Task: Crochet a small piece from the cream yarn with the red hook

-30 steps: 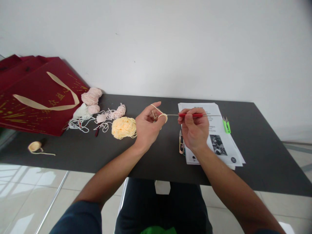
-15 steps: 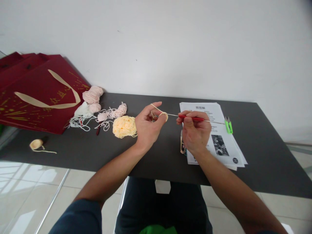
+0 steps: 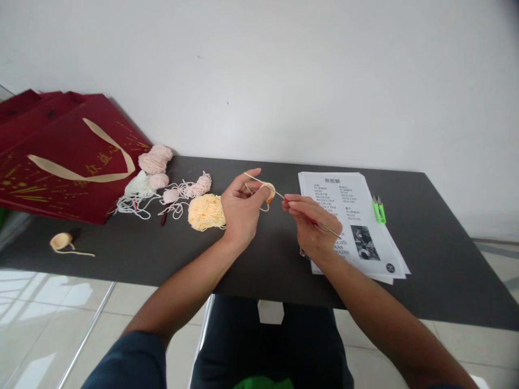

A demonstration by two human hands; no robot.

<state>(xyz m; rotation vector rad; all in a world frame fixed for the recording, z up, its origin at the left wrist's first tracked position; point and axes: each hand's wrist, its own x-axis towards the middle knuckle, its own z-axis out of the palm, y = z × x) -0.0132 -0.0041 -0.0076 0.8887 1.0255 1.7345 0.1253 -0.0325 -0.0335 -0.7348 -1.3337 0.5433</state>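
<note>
Between thumb and fingers, my left hand point(image 3: 242, 208) pinches a small piece of pale yellow crochet point(image 3: 267, 190), with yarn drawn over the raised index finger. A bit of orange shows at the lower edge of the piece. My right hand point(image 3: 316, 224) grips a crochet hook point(image 3: 316, 221) with a red handle; its metal tip points up and left to the crochet piece. Just left of my left hand lies a ball of yellow yarn point(image 3: 206, 212). Beneath my right hand are printed sheets point(image 3: 348, 189).
Green thread snips point(image 3: 379, 209) lie at the sheets' right edge. Pink yarn point(image 3: 156, 159), white yarn point(image 3: 137, 185) and a dark red bag point(image 3: 60, 156) are at the left. A small cream crocheted cup point(image 3: 60, 241) with a yarn tail sits near the front left edge.
My right hand has turned and moved left and down, tilting the hook from near level to a slant. The crochet piece in my left hand has turned, showing more of its face.
</note>
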